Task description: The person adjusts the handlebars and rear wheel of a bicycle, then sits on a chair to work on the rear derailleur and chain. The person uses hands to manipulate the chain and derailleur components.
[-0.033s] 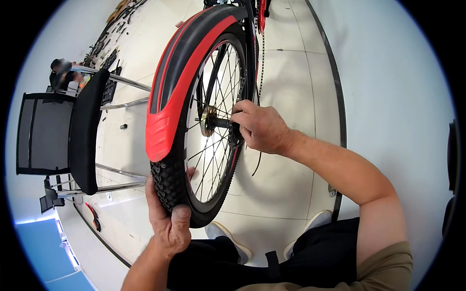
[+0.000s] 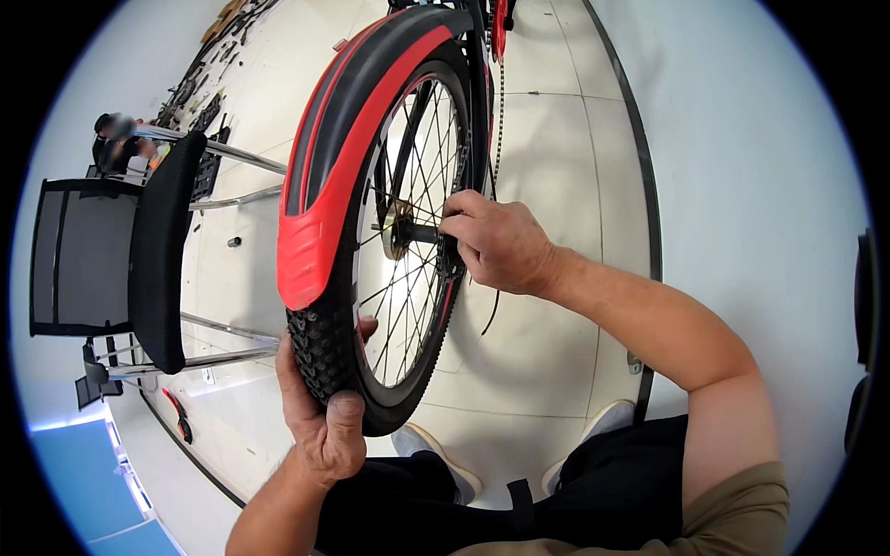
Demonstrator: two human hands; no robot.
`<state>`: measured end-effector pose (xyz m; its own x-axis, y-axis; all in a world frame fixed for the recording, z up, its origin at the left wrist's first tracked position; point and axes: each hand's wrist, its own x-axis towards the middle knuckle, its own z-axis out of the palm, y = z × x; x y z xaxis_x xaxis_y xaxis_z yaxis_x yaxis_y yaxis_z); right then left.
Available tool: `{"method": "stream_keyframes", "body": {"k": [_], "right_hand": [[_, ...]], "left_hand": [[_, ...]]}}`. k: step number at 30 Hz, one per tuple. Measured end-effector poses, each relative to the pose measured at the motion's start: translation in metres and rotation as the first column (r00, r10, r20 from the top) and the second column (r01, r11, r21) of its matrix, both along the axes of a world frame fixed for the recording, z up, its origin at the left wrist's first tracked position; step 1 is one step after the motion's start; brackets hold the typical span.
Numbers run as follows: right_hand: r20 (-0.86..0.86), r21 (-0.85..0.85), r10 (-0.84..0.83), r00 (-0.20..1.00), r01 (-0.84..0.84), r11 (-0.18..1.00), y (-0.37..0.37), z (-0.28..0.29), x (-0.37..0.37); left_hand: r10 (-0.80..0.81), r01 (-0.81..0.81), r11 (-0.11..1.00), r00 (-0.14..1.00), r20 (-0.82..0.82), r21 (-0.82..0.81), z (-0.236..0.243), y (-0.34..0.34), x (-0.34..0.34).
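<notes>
A bicycle's rear wheel [image 2: 408, 250] stands in front of me, its knobbly black tyre [image 2: 320, 366] pointing towards me. Over its top curves a black and red mudguard [image 2: 324, 185]. My left hand [image 2: 320, 417] is wrapped round the tyre's near lower part, thumb on the tread and fingertips reaching through to the spokes. At the wheel's right side my right hand [image 2: 505, 243] is closed, thumb and fingers together beside the sprockets [image 2: 451, 259] and hub [image 2: 422, 234]. What those fingers hold is hidden. A gold-coloured disc [image 2: 397, 232] sits at the hub's left, and the chain [image 2: 500, 139] hangs beyond my right hand.
To the left stands a black chair [image 2: 162, 259] with metal legs. Another person [image 2: 120, 148] is behind it. Loose parts [image 2: 199, 102] lie along the far left floor, a small dark cylinder [image 2: 235, 242] nearer. A wall [image 2: 742, 185] runs along the right.
</notes>
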<state>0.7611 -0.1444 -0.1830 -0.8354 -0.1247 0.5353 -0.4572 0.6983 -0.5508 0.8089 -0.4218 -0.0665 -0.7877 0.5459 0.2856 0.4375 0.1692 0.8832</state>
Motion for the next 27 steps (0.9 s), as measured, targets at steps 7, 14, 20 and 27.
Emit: {"method": "stream_keyframes", "body": {"k": [7, 14, 20, 27], "right_hand": [[-0.011, 0.079, -0.043, 0.999, 0.044, 0.996, -0.007, 0.005, -0.002], [-0.165, -0.366, -0.028, 0.986, -0.035, 0.93, -0.003, -0.002, -0.023], [0.22, -0.754, -0.306, 0.926, 0.36, 0.549, 0.032, 0.009, -0.037], [0.362, -0.718, -0.105, 0.926, 0.349, 0.603, 0.034, 0.007, -0.043]], "left_hand": [[-0.055, 0.033, 0.995, 0.971, 0.232, 0.097, 0.013, -0.003, -0.011], [-0.066, 0.03, 0.993, 0.946, 0.318, 0.116, 0.015, -0.009, -0.012], [-0.049, 0.028, 0.997, 0.949, 0.312, 0.071, 0.015, 0.0, -0.014], [-0.004, -0.008, 0.999, 0.954, 0.299, 0.037, 0.015, 0.013, -0.015]]}}
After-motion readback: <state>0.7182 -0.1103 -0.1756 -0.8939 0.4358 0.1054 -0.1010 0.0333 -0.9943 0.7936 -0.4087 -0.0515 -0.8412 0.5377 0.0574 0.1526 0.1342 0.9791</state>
